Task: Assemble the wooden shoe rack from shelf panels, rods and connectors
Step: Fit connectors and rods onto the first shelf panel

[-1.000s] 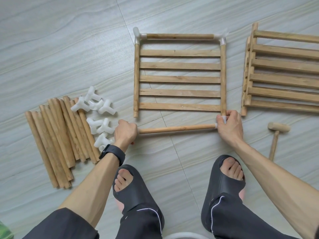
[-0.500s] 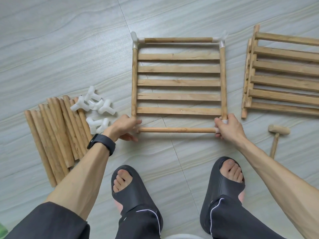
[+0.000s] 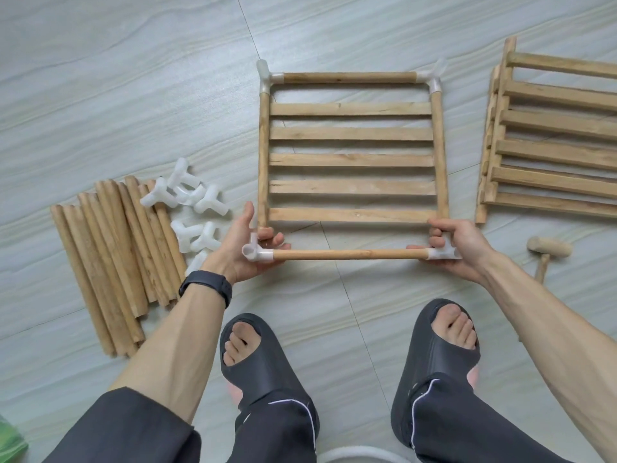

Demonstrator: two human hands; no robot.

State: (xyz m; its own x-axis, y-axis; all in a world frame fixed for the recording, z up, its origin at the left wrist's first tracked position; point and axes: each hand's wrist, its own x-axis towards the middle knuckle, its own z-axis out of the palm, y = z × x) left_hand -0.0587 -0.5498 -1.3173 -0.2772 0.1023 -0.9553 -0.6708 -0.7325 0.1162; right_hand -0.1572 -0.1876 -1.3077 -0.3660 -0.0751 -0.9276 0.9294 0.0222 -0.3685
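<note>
On the floor, shelf panel: lies flat between both feet and the far tiles; near rod closes its front edge.
Left hand: curled around near-left connector.
Right hand: gripping near-right connector.
Handling: likely light, stiff wood; plastic sockets may slip.
Hold point: grasp at corners, not slats.

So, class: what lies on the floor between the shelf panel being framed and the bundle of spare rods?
In the head view, a cluster of loose white connectors lies between the shelf panel and the rods.
</note>
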